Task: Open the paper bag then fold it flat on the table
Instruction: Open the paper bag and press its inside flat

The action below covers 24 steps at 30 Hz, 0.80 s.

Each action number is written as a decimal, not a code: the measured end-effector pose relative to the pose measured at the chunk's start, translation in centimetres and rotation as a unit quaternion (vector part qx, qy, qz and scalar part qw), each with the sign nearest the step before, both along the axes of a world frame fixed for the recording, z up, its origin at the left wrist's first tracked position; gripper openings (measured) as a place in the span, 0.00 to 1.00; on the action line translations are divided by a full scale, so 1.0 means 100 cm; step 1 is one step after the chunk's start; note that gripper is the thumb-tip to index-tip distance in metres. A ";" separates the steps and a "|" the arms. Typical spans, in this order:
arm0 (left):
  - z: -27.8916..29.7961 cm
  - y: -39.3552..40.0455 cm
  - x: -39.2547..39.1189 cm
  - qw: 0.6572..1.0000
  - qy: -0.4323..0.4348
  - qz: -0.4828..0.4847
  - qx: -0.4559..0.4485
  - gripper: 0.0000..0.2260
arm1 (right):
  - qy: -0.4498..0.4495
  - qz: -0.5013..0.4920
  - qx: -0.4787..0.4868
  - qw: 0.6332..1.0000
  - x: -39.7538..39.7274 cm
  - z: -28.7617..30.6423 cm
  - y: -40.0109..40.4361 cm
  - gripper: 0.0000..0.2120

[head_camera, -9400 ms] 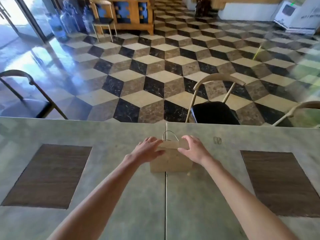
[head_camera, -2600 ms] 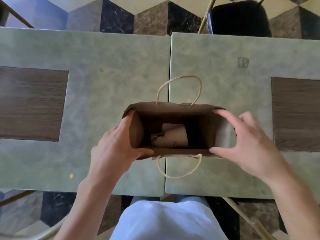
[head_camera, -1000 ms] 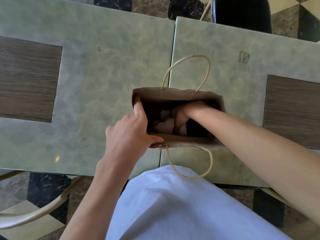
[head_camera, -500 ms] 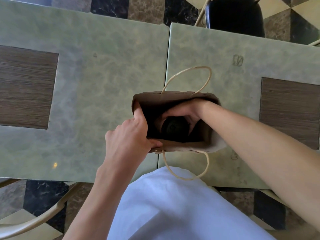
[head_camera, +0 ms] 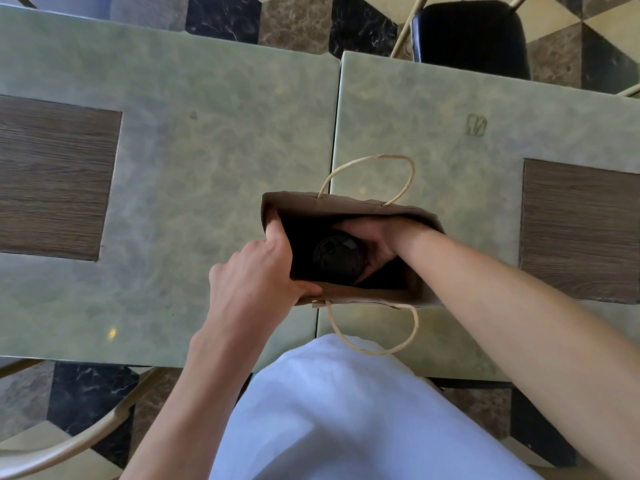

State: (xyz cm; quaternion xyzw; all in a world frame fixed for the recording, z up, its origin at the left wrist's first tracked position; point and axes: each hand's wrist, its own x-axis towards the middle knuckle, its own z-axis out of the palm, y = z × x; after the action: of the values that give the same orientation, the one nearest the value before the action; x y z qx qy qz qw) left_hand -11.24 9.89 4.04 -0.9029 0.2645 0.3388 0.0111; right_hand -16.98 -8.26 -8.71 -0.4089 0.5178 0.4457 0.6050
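Observation:
A brown paper bag (head_camera: 329, 204) with twine handles stands upright and open on the green marbled table (head_camera: 214, 161), seen from straight above. My left hand (head_camera: 258, 271) pinches the bag's left rim, thumb on the near edge and fingers over the side wall. My right hand (head_camera: 372, 239) reaches down inside the bag and wraps around a cup with a round black lid (head_camera: 337, 256). The cup's body is hidden in the bag's shadow.
Two tabletops meet at a seam (head_camera: 334, 133) under the bag. Dark wood insets lie at the left (head_camera: 52, 174) and right (head_camera: 581, 230). A black-seated chair (head_camera: 471, 36) stands across the table; a curved chair back (head_camera: 69, 441) is at lower left.
The bag went from flat to standing open. My right hand entered it and closed around the black-lidded cup, which now sits higher and upright in the bag. My left hand keeps the rim.

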 end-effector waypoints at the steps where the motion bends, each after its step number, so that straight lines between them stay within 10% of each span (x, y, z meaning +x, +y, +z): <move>1: 0.000 0.000 0.000 1.000 -0.001 0.000 -0.001 0.47 | -0.004 -0.005 0.006 1.000 0.000 0.001 0.000 0.14; 24: 0.001 -0.007 0.001 1.000 0.011 0.001 -0.020 0.46 | 0.007 -0.015 -0.103 0.995 -0.017 0.031 0.001 0.26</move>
State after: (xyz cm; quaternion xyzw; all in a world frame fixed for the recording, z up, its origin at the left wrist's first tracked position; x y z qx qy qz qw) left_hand -11.12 9.15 4.11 -0.8991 0.2707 0.3438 -0.0098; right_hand -18.65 -8.20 -5.61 -0.4576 0.5713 0.3839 0.5629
